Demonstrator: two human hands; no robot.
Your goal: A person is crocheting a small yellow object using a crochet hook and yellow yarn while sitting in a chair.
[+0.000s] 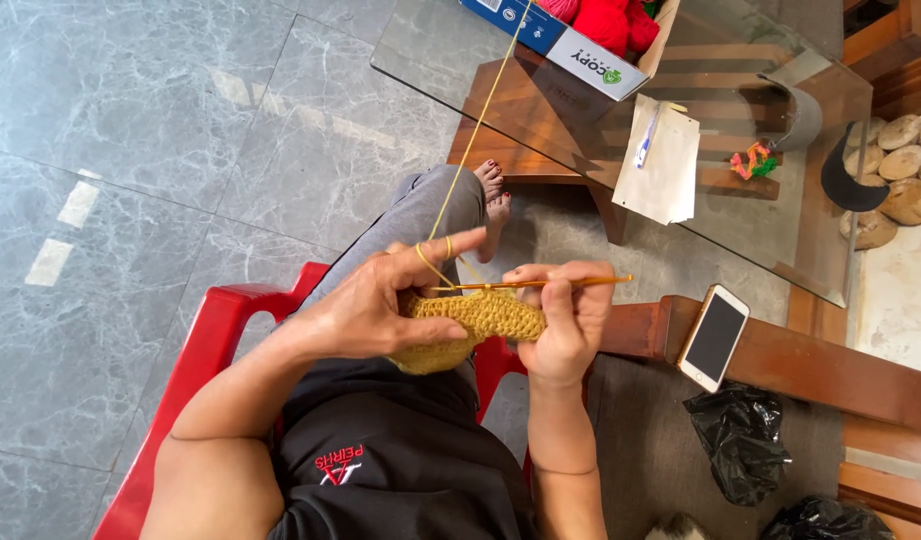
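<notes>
At the middle of the frame, the left hand pinches a mustard crochet piece, yellow yarn looped over its forefinger, while the right hand grips an orange hook; a phone lies right.

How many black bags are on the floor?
2. One black bag lies on the floor below the phone. Another bag sits at the bottom edge, partly cut off. More may lie out of view.
</notes>
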